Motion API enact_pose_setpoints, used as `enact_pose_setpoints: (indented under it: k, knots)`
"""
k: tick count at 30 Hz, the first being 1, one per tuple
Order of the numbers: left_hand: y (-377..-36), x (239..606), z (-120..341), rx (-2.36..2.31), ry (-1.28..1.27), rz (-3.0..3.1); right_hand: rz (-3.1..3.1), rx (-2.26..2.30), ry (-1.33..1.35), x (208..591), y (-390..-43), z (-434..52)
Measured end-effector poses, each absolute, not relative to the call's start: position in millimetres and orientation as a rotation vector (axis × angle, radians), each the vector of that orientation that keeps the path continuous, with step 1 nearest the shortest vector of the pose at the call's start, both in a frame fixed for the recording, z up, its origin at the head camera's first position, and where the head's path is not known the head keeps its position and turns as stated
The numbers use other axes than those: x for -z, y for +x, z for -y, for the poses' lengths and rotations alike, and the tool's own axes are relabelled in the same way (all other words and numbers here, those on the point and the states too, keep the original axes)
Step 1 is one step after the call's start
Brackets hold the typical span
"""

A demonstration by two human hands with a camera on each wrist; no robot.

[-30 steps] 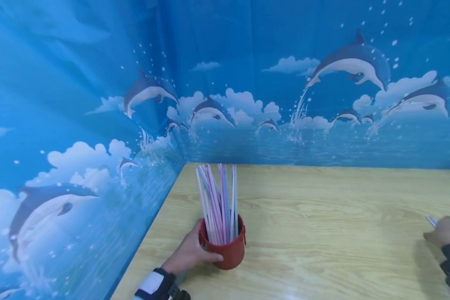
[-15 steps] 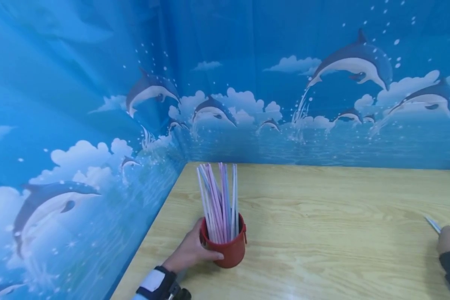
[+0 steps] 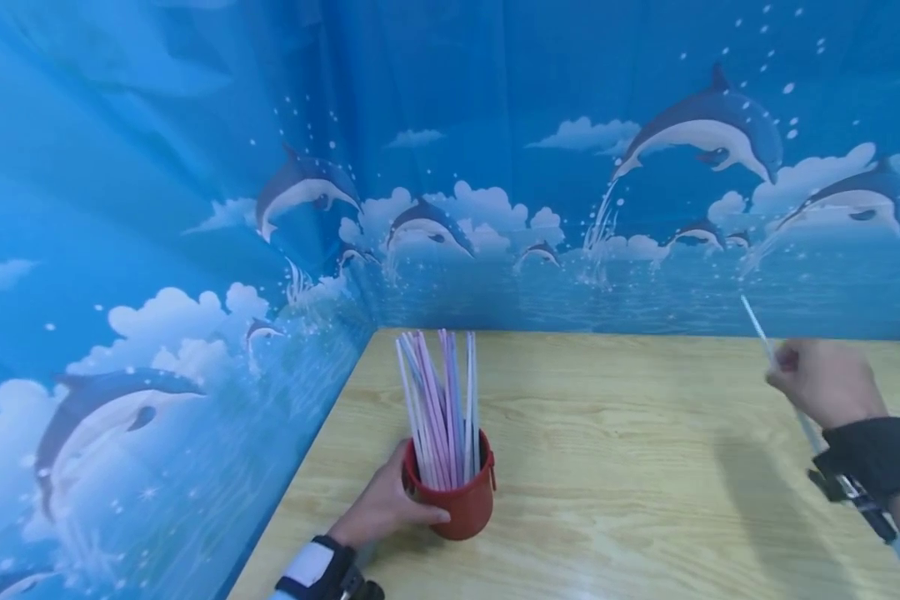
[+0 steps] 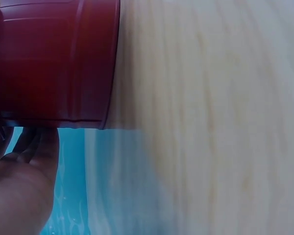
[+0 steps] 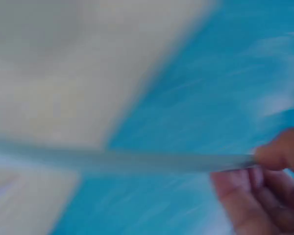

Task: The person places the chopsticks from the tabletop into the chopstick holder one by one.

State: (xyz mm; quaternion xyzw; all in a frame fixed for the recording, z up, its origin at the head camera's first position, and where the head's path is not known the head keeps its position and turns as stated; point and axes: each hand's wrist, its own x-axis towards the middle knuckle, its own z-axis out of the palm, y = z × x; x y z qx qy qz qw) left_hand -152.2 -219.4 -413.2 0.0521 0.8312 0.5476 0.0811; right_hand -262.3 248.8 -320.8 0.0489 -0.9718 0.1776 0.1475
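The left hand [image 3: 386, 508] wraps around the side of a red cup [image 3: 461, 500] that stands upright on the wooden table [image 3: 630, 467], near the table's left edge and toward its near side; the thumb lies across the cup's front wall and the fingers curl behind it, so the hand is clamped on the cup. In the left wrist view the cup's ribbed red wall [image 4: 54, 63] fills the upper left, with the fingers [image 4: 19, 147] pressed against it. A bundle of thin straws [image 3: 438, 400], pink, white and pale blue, stands in the cup and fans slightly outward above the rim. The right hand [image 3: 825, 379] is raised above the table close to its right edge, well apart from the cup, and pinches a single pale straw [image 3: 757, 325] between thumb and fingertips; the straw tilts, its upper end pointing up and toward the far wall. The right wrist view is blurred, yet the straw [image 5: 127, 159] shows as a pale bar running from the fingertips [image 5: 279, 152]. A blue curtain printed with dolphins [image 3: 705, 125] and clouds hangs along the table's far and left edges.
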Motion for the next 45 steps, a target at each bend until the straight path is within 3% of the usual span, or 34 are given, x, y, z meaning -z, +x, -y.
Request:
enact_pose_setpoints:
  k: [6,10,14,18,28,39,45]
  knots:
    - [-148,414,217,-1.65,0.122,-2.452,2.186,-1.25,0.615,252,-229,-121]
    - [-148,416,216,-1.656,0.143,-2.451,2.039,-1.706,0.988,258,-207,-51]
    - [-150,421,215,-1.669,0.205,-2.467,2.286,-1.746,1.041,285,-196,-12]
    - [-150,423,213,-1.692,0.26,-2.445,2.401,-1.712,1.01,290,-188,-1]
    - [-152,419,218,-1.653,0.219,-2.496,2.156,-1.818,1.088,254,-192,2]
    - [-151,419,216,-1.651,0.249,-2.507,2.615,-1.567,0.881,325,-205,12]
    - [-151,419,216,-1.654,0.218,-2.49,2.792,-1.305,0.865,333,-215,-15]
